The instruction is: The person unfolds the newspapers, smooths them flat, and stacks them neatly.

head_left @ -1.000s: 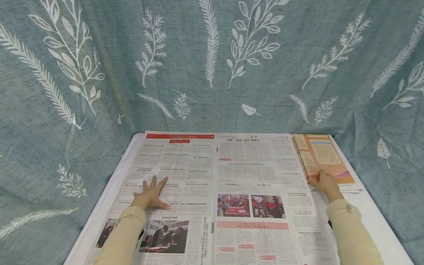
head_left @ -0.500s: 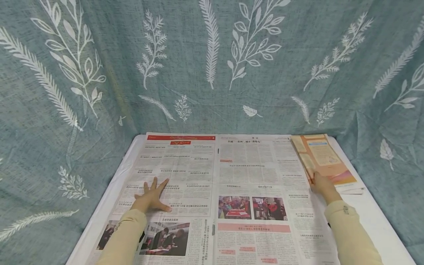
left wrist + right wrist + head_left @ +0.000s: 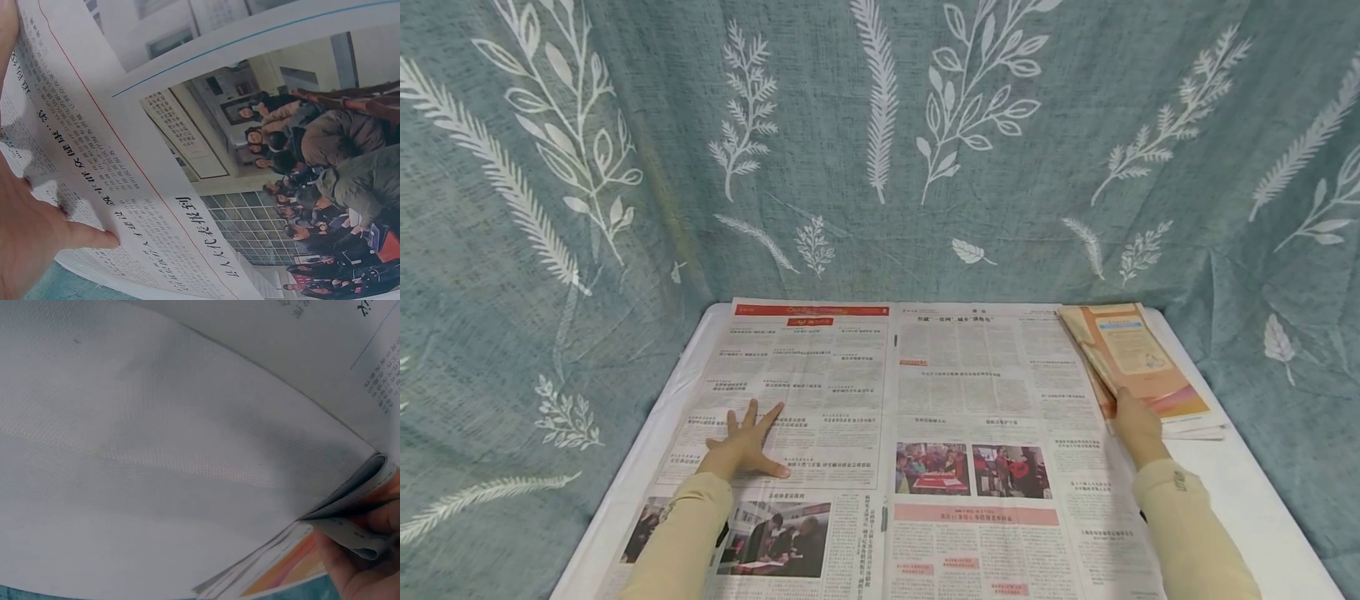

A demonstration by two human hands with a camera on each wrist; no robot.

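A large newspaper (image 3: 820,392) lies spread open, with text columns and photos on both pages. My left hand (image 3: 747,442) rests on its left page, fingers spread wide; the thumb and part of the hand (image 3: 37,231) show in the left wrist view. At the right, a stack of folded newspaper (image 3: 1123,354) with an orange printed top sheet overlaps the spread's right edge. My right hand (image 3: 1138,425) pinches the near left edge of this stack. In the right wrist view, the fingers (image 3: 344,562) hold the folded layers (image 3: 350,537), which curl up at the edge.
A white table (image 3: 1247,492) shows along both sides of the newspaper. Blue-green curtain cloth (image 3: 850,242) with white leaf patterns hangs behind and at both sides of the table, close to its edges.
The orange-printed folded newspaper has turned slightly and shifted left at its far end. Its left edge is now raised in my right hand. My left hand stays in place on the page.
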